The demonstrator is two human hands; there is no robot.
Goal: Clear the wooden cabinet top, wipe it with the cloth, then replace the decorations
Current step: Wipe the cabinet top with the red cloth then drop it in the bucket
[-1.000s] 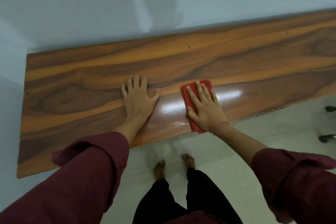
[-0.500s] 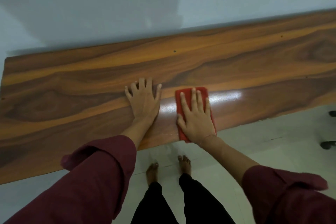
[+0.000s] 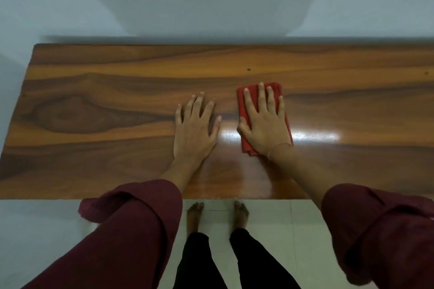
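So the right hand [image 3: 265, 124] has slid the red cloth [image 3: 277, 89] away from the front edge to mid-frame on the cabinet top [image 3: 94, 101], fingers straight and spread on it, left hand [image 3: 195, 129] still flat on bare wood holding nothing, so I'd say the wiping's only partway done.

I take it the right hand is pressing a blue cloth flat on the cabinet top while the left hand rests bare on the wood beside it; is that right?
Not quite: the cloth is red, not blue, as the head view shows. The rest stands: the right hand presses it flat on the cabinet top, and the left hand rests bare on the wood beside it.
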